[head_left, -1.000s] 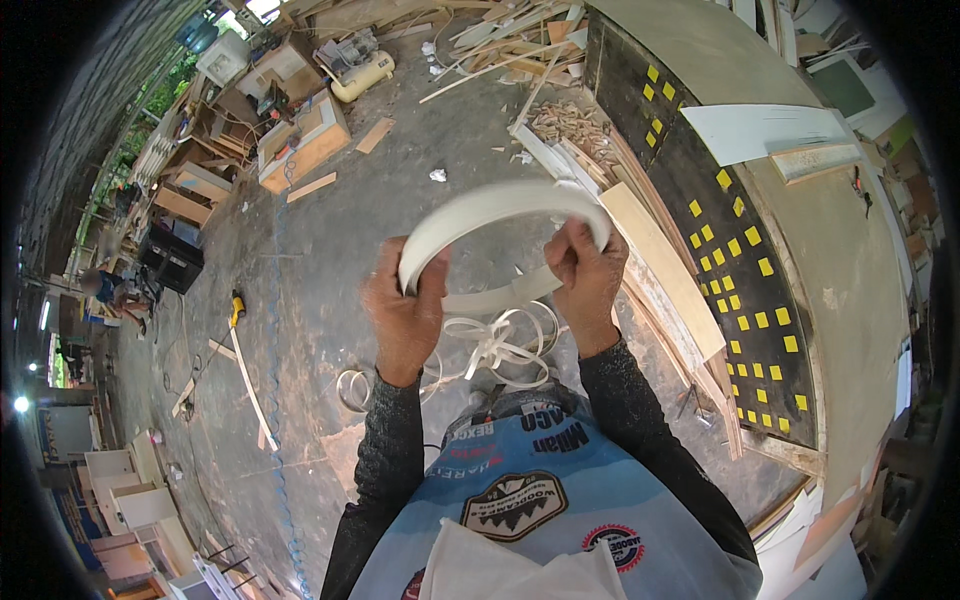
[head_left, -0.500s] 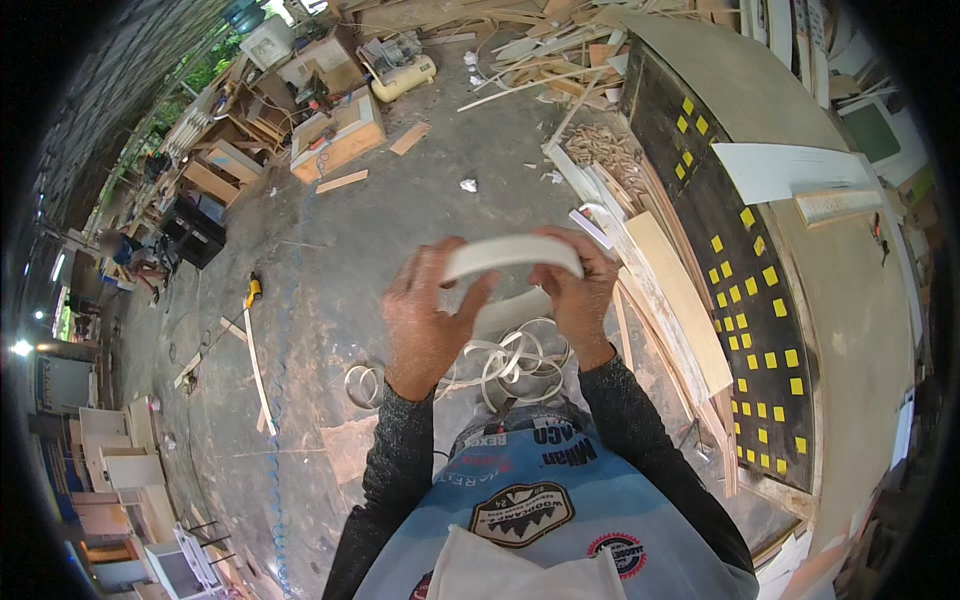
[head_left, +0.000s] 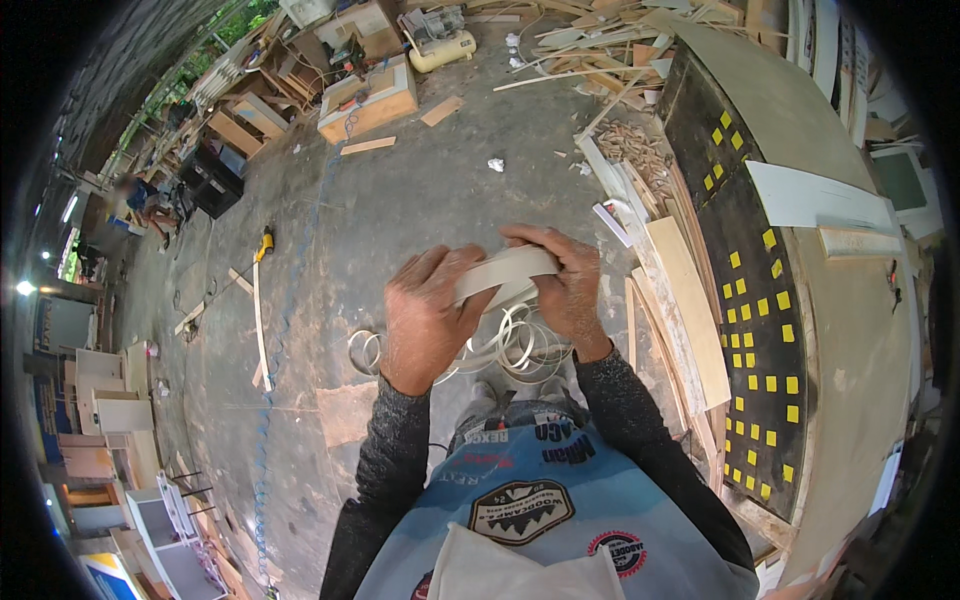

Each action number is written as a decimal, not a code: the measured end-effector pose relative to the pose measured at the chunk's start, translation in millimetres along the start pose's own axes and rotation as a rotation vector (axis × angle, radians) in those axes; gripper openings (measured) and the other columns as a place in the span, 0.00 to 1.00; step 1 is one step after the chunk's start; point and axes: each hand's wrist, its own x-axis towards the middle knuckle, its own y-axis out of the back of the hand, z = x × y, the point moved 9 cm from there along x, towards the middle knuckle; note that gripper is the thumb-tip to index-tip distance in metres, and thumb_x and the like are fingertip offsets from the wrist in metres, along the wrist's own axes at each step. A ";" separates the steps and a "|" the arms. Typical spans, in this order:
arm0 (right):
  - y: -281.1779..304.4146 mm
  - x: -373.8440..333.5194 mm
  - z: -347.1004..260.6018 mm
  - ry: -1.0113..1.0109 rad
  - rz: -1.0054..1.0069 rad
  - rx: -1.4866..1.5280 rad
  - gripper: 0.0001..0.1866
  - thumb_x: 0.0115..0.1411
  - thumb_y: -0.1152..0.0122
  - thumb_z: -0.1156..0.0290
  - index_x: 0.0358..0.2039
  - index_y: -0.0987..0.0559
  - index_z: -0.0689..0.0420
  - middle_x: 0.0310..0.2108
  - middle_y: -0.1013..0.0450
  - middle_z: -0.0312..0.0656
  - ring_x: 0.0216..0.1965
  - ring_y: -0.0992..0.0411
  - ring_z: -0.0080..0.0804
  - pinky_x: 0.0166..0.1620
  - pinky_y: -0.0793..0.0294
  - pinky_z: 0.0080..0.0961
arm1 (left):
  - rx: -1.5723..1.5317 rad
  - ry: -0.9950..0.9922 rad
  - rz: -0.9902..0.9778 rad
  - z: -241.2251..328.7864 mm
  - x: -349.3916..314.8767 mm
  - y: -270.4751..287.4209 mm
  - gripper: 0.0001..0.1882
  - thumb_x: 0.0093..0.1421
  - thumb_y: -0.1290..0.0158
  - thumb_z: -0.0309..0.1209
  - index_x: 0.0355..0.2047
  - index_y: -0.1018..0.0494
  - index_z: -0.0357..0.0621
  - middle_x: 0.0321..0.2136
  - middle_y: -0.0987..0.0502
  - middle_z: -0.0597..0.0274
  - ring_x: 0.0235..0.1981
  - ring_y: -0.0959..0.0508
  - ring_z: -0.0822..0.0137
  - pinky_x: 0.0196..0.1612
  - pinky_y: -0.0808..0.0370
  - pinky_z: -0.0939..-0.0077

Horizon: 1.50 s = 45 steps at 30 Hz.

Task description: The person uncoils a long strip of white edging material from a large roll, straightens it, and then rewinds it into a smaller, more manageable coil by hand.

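My left hand (head_left: 428,318) and my right hand (head_left: 568,290) are both closed on a band of white edge banding (head_left: 522,264), one at each end of its curved stretch. The band is bent into an arch between them in front of my body. On the floor below and just beyond my feet, loose loops of off-white strip (head_left: 516,340) lie in a tangle, partly hidden by my hands. A smaller coil (head_left: 366,350) shows to the left of my left wrist.
A long black panel with yellow squares (head_left: 745,330) stands at the right, beside stacked boards (head_left: 690,310). To the left lie a yellow power tool (head_left: 264,244) and a blue coiled hose (head_left: 264,455). An air compressor (head_left: 442,50) and a seated person (head_left: 145,205) are farther back.
My hands have drawn closer together, and the arch of white banding between them has become shorter and tilted. The whole view has shifted slightly.
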 end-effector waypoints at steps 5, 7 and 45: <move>0.3 -37.6 65.8 -0.442 0.355 0.520 0.10 0.56 0.42 0.81 0.39 0.19 0.63 0.26 0.24 0.37 0.27 0.26 0.20 0.30 0.29 0.16 | -0.017 0.343 0.146 -37.3 -34.0 14.6 0.09 0.48 0.37 0.21 0.32 0.24 0.40 0.21 0.23 0.52 0.20 0.21 0.62 0.24 0.28 0.71; -9.1 -52.4 79.7 -0.639 0.316 0.396 0.07 0.58 0.40 0.78 0.37 0.20 0.64 0.25 0.24 0.36 0.26 0.26 0.18 0.28 0.31 0.14 | 0.033 0.293 0.130 -39.0 -36.8 15.1 0.09 0.49 0.38 0.20 0.31 0.24 0.39 0.19 0.24 0.52 0.18 0.22 0.59 0.24 0.29 0.71; -30.7 -92.0 13.4 -0.412 0.605 0.134 0.10 0.57 0.38 0.83 0.39 0.19 0.59 0.30 0.20 0.42 0.26 0.23 0.21 0.30 0.25 0.20 | -0.259 0.143 -0.063 -75.7 -59.8 26.3 0.07 0.49 0.38 0.24 0.29 0.23 0.44 0.23 0.22 0.55 0.22 0.21 0.55 0.25 0.27 0.67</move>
